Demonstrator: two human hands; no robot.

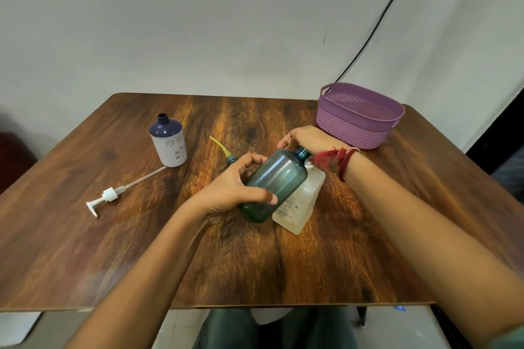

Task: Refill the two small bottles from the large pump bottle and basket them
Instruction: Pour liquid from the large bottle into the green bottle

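I count three bottles on the brown wooden table (283, 263). My left hand (238, 190) grips one of them, the see-through blue-green bottle (275, 181), with my fingers and thumb curled round its fat body. This bottle is tipped over, and its open neck points to the far right. My right hand (307, 137) sits at that neck, with the back of the hand facing up. Its fingers bend down out of sight, so I cannot tell if they hold anything. One red thread band (330, 161) is tied round my right wrist.

The second bottle is a clear bottle (302, 204) with a small label. It is just under the blue-green one and to its right, in the middle of the table. Its top is hidden, so I cannot tell if it stands or lies.

The third is a white and dark blue bottle (170, 144). It stands up on the far left with no top on its neck. One white pump (109, 195) with a long thin tube lies flat near it, closer to me on the left.

One yellow tube (219, 146) with a small blue-green cap lies just past my left hand.

One purple basket (351, 127) sits at the far right corner, just past my right hand. One black cable (377, 22) runs down the wall behind it.
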